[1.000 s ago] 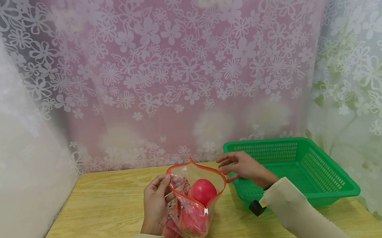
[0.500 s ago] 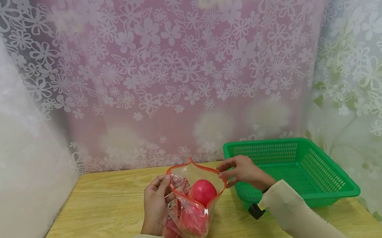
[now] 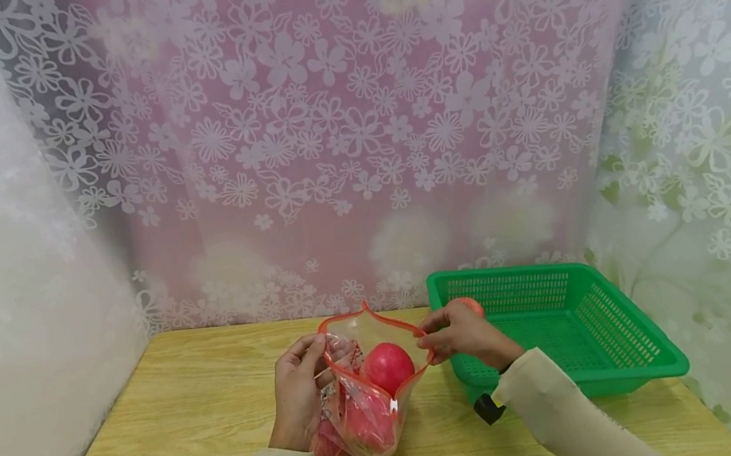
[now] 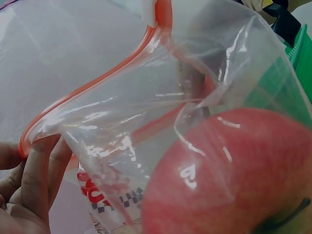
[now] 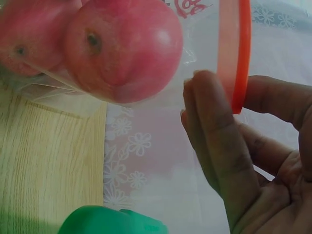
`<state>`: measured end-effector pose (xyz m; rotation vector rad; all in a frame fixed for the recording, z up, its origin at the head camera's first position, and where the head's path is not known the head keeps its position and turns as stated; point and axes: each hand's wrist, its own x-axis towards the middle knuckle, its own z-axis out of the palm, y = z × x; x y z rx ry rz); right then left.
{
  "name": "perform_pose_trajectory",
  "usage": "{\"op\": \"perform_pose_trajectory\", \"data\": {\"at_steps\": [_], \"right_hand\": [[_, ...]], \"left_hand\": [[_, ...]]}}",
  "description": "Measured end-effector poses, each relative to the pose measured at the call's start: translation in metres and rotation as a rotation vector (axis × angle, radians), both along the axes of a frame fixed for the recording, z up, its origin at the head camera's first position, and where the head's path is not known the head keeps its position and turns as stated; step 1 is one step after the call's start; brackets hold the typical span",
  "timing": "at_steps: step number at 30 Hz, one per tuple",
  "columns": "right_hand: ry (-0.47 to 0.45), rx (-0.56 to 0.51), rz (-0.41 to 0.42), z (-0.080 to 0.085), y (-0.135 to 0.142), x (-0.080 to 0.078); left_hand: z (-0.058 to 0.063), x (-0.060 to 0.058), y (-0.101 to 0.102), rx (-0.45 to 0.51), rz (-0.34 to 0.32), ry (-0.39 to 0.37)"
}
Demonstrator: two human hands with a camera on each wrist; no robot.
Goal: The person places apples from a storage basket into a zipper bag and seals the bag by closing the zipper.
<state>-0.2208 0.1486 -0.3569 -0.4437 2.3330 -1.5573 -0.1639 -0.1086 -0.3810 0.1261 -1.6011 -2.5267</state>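
Note:
A clear zip bag (image 3: 384, 451) with a red-orange zip edge and a white slider (image 3: 395, 404) stands with its mouth spread wide. Several red apples (image 3: 389, 368) lie inside it; in the left wrist view one apple (image 4: 229, 170) shows its stem through the plastic. My left hand (image 3: 297, 393) pinches the left side of the bag's rim between thumb and fingers. On the opposite side, my right hand (image 3: 467, 336) pinches the rim, with the thumb and the fingers (image 5: 214, 112) on either side of the orange strip.
A green plastic basket (image 3: 630, 313) with slotted walls stands right of the bag. A rounded red-orange thing (image 3: 471, 305) peeks out behind my right hand, mostly hidden. Under everything is a wooden table (image 3: 156, 449), with flowered curtains (image 3: 351, 141) at the back and sides.
My right hand, at first spread beside the bag's rim, has closed its thumb and fingers on it. The rounded red-orange thing behind it shows more. The left hand and bag stay put.

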Motion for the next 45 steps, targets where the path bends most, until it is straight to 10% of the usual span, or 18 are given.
{"op": "perform_pose_trajectory", "data": {"at_steps": [30, 45], "right_hand": [[0.069, 0.003, 0.011, 0.007, 0.003, 0.004], [0.146, -0.029, -0.001, 0.045, -0.003, 0.008]], "left_hand": [[0.002, 0.001, 0.001, 0.015, -0.006, -0.008], [0.015, 0.002, -0.007, 0.05, 0.017, 0.16]]}}
